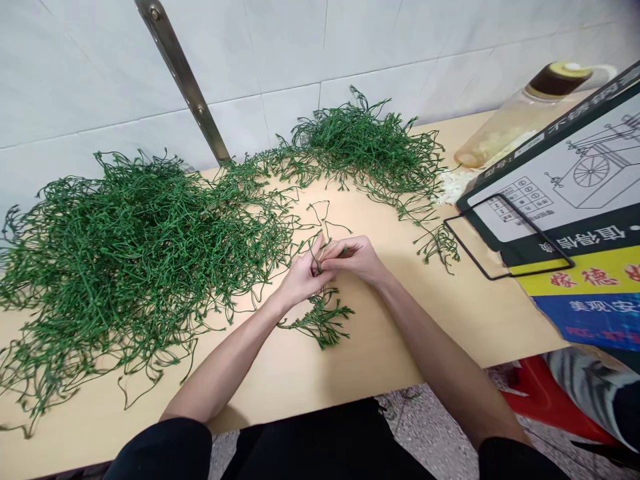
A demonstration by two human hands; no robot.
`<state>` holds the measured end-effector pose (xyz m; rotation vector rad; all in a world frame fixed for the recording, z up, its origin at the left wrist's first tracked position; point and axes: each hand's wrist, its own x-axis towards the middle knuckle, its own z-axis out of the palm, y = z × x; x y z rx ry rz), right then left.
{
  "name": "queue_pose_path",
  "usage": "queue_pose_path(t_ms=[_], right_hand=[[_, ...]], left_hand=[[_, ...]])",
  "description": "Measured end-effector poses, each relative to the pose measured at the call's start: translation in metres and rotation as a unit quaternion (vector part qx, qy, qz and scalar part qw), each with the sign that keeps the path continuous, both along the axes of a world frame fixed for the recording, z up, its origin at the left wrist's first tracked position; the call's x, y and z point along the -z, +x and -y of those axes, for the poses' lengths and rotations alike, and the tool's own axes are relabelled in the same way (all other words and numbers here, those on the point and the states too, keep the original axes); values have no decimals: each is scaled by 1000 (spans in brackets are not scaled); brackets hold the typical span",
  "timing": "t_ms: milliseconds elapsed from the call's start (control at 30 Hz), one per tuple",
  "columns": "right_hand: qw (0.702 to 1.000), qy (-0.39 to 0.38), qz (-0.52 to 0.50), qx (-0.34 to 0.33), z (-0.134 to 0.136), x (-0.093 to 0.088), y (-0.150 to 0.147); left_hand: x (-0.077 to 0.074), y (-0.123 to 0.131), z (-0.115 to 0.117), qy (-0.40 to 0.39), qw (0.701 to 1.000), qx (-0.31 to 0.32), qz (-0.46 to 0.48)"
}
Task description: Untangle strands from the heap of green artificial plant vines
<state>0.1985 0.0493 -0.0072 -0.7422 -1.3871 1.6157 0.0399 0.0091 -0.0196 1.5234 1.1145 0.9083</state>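
My left hand is closed around the stems of a small bunch of green artificial sprigs, whose branched tips fan out below it over the table. Against it, my right hand pinches a green stem, with thumb and forefinger pressed together. The two hands touch near the table's middle. Thin loose stems stick out just beyond the fingertips. To the left spreads a large tangled pile of the same green sprigs. The palm of my left hand is partly hidden.
A second heap of sprigs lies by the tiled wall. On the right stand a printed box with a black wire handle and a tilted plastic bottle. A few sprigs lie near the handle. A metal strip runs down the wall.
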Motion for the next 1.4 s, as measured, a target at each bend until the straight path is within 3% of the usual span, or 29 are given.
queue_pose_path(t_ms=[233,367,500,700,933,1233,1400], right_hand=[[999,-27,41,-5,5,-1,-2],[998,18,62,-4,8,-3,-6],[996,48,68,-9,8,-4,-8],[998,-56,38,11,3,-1,-3],[989,-125,-30,75,-2,1,-2],[985,-125,-116,38,-5,-1,3],[990,-103,-93,38,-4,4,0]], left_hand=[[-4,-1,-1,64,991,7,-115],[3,-2,-2,90,987,18,-129],[3,-3,-2,89,990,7,-105],[-8,2,0,26,998,-52,-9],[-6,6,-1,-19,984,-126,122],[-10,5,-2,-28,981,-144,126],[-10,4,-2,-26,985,-128,116]])
